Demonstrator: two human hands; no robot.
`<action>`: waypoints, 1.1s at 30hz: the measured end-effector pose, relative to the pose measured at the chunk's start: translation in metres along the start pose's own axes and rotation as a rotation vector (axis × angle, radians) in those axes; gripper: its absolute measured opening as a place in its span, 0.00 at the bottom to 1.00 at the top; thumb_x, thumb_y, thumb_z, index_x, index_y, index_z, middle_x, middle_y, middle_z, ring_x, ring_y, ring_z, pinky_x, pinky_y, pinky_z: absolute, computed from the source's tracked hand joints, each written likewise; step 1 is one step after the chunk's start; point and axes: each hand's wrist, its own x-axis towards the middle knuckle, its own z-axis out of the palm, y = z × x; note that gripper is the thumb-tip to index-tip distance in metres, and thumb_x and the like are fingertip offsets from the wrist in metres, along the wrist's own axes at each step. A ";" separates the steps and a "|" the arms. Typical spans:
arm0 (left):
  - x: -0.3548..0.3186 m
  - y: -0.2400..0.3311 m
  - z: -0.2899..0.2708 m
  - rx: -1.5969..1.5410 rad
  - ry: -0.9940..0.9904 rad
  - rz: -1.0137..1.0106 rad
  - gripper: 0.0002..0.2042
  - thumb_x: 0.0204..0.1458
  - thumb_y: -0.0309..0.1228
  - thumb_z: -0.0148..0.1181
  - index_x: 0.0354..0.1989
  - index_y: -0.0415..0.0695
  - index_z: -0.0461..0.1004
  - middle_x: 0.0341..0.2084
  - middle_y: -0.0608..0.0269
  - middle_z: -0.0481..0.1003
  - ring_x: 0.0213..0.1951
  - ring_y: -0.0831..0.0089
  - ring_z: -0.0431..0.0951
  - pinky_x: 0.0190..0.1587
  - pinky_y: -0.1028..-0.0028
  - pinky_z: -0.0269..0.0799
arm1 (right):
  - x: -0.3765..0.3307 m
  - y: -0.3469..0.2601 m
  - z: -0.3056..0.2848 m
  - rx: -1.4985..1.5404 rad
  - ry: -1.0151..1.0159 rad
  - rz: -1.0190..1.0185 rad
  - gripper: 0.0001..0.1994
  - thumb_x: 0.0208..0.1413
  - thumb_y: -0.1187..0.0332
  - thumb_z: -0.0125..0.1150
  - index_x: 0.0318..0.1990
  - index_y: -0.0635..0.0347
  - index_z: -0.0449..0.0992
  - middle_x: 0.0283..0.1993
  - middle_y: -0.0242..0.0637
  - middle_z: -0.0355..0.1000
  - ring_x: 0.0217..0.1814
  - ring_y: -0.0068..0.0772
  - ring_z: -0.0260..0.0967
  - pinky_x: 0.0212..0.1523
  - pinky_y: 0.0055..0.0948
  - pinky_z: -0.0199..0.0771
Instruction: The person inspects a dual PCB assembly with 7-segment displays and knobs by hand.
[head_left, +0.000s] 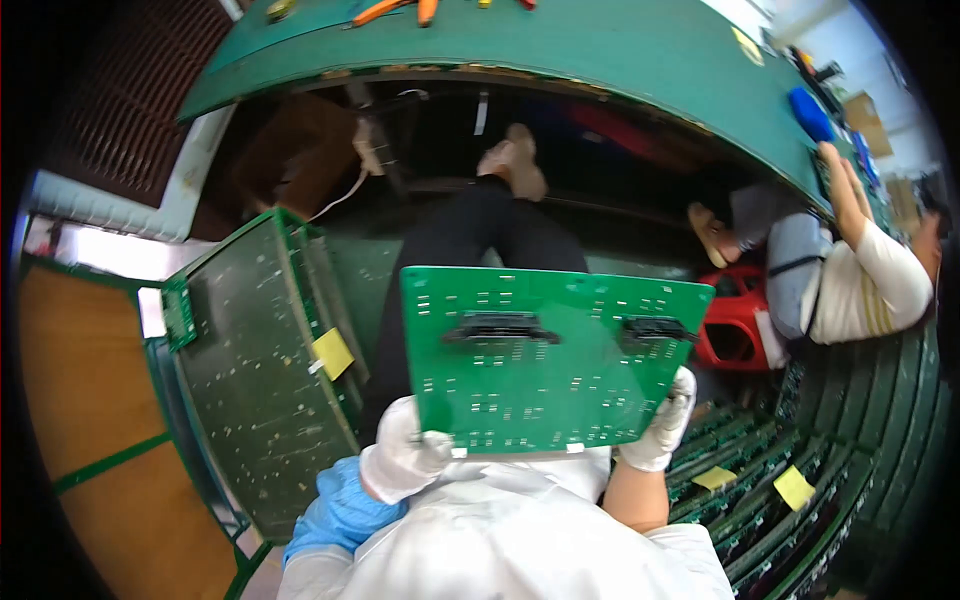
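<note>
I hold a large green circuit board [545, 360] flat over my lap with both gloved hands. It carries two black connectors and rows of small parts. My left hand [400, 455], in a white glove, grips its lower left corner. Gripping its lower right edge is my right hand [662, 425], also white-gloved. My legs in dark trousers [470, 240] stretch out under the green workbench [600, 45].
A stack of green boards with a yellow note [270, 370] stands upright at my left. More boards with yellow notes [790, 490] are racked at my right. Another person in a white sleeve [860, 280] sits at the bench on the right, near a red stool [735, 325]. Orange-handled tools [400, 10] lie on the bench.
</note>
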 end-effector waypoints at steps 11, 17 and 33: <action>0.000 -0.024 0.004 0.055 -0.047 0.064 0.20 0.51 0.49 0.46 0.23 0.42 0.67 0.18 0.62 0.67 0.21 0.67 0.68 0.24 0.72 0.62 | 0.011 0.004 -0.001 0.214 -0.222 0.092 0.17 0.56 0.57 0.45 0.47 0.58 0.63 0.46 0.34 0.65 0.48 0.31 0.63 0.49 0.35 0.64; 0.003 -0.013 0.005 0.023 -0.054 -0.065 0.22 0.51 0.52 0.44 0.22 0.43 0.66 0.17 0.63 0.64 0.20 0.69 0.65 0.23 0.73 0.62 | 0.017 0.013 0.004 0.345 -0.194 0.273 0.16 0.55 0.57 0.46 0.46 0.58 0.64 0.45 0.34 0.66 0.47 0.31 0.63 0.49 0.35 0.63; 0.002 -0.018 0.001 -0.419 0.042 -0.292 0.18 0.51 0.42 0.51 0.43 0.39 0.65 0.33 0.67 0.69 0.34 0.80 0.68 0.39 0.80 0.64 | 0.025 -0.001 -0.003 0.101 -0.186 0.290 0.21 0.47 0.65 0.56 0.45 0.72 0.64 0.40 0.40 0.69 0.39 0.27 0.67 0.41 0.24 0.67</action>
